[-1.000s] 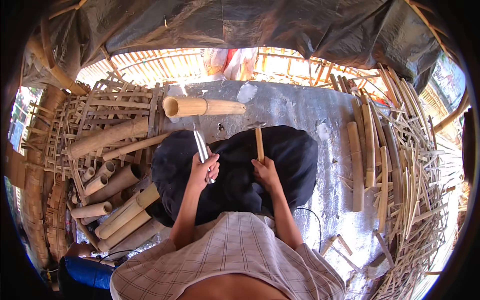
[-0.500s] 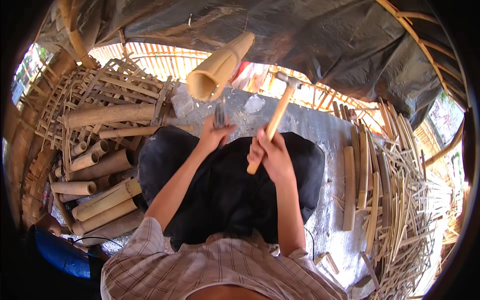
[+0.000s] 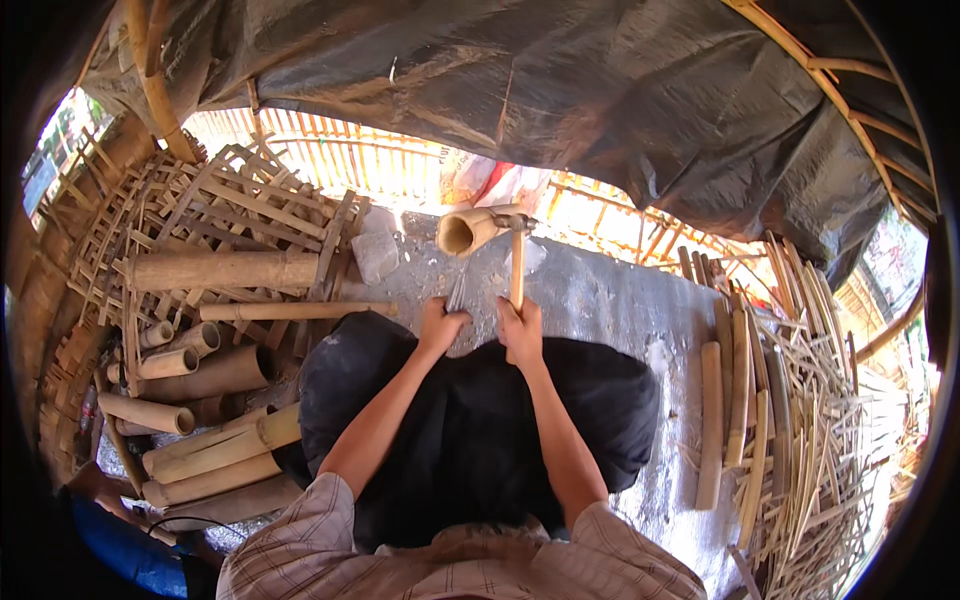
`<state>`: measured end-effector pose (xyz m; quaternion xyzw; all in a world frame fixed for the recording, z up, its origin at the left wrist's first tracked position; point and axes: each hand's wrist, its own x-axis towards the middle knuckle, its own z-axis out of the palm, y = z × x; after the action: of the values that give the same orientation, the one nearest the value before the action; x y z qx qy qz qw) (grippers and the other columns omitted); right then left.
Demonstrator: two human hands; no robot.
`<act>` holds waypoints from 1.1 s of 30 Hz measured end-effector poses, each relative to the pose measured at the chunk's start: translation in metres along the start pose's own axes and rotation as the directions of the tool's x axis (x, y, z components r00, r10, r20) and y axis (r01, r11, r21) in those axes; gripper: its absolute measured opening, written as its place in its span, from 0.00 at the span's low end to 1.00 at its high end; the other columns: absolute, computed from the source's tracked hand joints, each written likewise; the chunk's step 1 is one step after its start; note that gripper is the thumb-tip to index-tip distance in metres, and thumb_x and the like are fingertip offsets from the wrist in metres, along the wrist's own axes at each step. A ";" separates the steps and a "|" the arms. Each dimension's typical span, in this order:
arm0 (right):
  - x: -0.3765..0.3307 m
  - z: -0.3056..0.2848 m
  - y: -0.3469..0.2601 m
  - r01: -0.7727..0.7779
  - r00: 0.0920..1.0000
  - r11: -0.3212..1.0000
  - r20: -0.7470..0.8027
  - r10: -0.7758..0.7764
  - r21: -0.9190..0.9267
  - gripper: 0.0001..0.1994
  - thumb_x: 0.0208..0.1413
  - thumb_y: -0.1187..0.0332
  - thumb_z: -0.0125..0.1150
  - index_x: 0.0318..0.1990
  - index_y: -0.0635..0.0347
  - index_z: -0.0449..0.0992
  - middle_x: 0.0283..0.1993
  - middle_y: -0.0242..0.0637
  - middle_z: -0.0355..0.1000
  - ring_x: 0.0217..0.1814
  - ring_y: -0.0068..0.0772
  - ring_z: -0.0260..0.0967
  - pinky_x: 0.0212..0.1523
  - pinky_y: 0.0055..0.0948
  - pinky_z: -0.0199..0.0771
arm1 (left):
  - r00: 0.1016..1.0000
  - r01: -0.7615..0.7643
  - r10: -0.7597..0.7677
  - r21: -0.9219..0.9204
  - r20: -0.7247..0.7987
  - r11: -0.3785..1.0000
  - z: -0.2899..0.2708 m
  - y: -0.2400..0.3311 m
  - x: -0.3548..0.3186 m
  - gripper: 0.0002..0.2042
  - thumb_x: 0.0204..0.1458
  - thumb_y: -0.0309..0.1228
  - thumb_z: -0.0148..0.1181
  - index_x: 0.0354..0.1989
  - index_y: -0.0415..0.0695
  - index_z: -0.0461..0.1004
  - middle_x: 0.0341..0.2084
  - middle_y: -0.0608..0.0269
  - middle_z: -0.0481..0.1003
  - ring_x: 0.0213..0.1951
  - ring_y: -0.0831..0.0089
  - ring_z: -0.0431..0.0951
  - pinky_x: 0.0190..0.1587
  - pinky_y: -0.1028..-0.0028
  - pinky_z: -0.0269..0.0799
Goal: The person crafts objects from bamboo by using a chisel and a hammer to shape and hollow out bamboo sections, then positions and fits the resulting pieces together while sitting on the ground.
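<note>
Two hands work close together in the head view. Left hand (image 3: pixel 440 326) is closed around a metal blade (image 3: pixel 459 290) whose tip meets a short bamboo tube (image 3: pixel 470 231) raised above the grey ground sheet (image 3: pixel 600 300). Right hand (image 3: pixel 520 330) grips a wooden mallet (image 3: pixel 516 262), its head at the tube's end. Risk: a glancing blow could slip the blade toward the left fingers, or the tube could twist off, since nothing braces it. Split strips (image 3: pixel 800 420) lie right, whole culms (image 3: pixel 225 270) left.

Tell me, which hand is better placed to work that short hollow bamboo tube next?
Probably the right hand: its upright wooden-handled tool reaches the short hollow bamboo tube, while the left hand holds a grey metal blade lower, short of it.
</note>
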<state>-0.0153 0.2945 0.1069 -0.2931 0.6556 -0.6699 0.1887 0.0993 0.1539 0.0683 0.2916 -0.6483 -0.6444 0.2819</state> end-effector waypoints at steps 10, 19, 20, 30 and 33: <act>0.005 -0.032 0.027 -0.062 0.996 0.789 -0.090 0.008 -0.611 0.14 0.59 0.59 0.66 0.32 0.63 0.75 0.25 0.52 0.73 0.33 0.66 0.74 0.32 0.49 0.72 | 0.987 0.159 -0.147 -0.308 0.060 0.938 0.027 0.004 0.011 0.08 0.49 0.21 0.65 0.26 0.43 0.70 0.13 0.72 0.66 0.12 0.83 0.62 0.16 0.76 0.54; 0.014 -0.034 0.035 -0.062 0.995 0.890 -0.097 0.020 -0.452 0.10 0.58 0.65 0.64 0.35 0.64 0.76 0.25 0.54 0.73 0.29 0.62 0.74 0.31 0.45 0.73 | 0.999 0.032 -0.033 -0.116 -0.012 0.993 0.022 -0.013 0.022 0.07 0.48 0.24 0.66 0.25 0.41 0.72 0.11 0.71 0.67 0.11 0.81 0.65 0.14 0.74 0.56; 0.015 -0.036 0.032 -0.091 0.991 0.853 -0.131 0.027 -0.514 0.10 0.58 0.65 0.64 0.35 0.64 0.77 0.26 0.53 0.74 0.29 0.62 0.74 0.32 0.46 0.73 | 0.998 0.061 -0.064 -0.146 -0.018 0.987 0.024 -0.013 0.023 0.07 0.48 0.24 0.66 0.25 0.42 0.71 0.11 0.71 0.67 0.11 0.81 0.64 0.14 0.74 0.56; 0.011 -0.031 0.020 0.049 0.995 0.917 -0.057 -0.078 -0.396 0.15 0.65 0.66 0.62 0.29 0.68 0.74 0.21 0.52 0.69 0.21 0.52 0.70 0.26 0.42 0.67 | 0.987 -0.025 0.049 -0.152 0.155 0.988 0.033 0.002 0.011 0.11 0.59 0.28 0.67 0.39 0.43 0.68 0.15 0.72 0.68 0.13 0.83 0.65 0.15 0.75 0.59; 0.005 -0.028 0.016 0.103 0.981 0.855 -0.092 -0.173 -0.508 0.16 0.66 0.67 0.62 0.28 0.68 0.72 0.18 0.51 0.64 0.17 0.52 0.62 0.23 0.41 0.64 | 0.988 -0.081 0.078 0.016 0.133 0.997 0.034 0.005 0.006 0.10 0.61 0.29 0.65 0.42 0.41 0.68 0.15 0.70 0.69 0.14 0.80 0.70 0.17 0.72 0.64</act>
<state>-0.0391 0.3120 0.0923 -0.3325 0.7952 -0.5069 0.0132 0.0703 0.1723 0.0731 0.2251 -0.6835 -0.6437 0.2604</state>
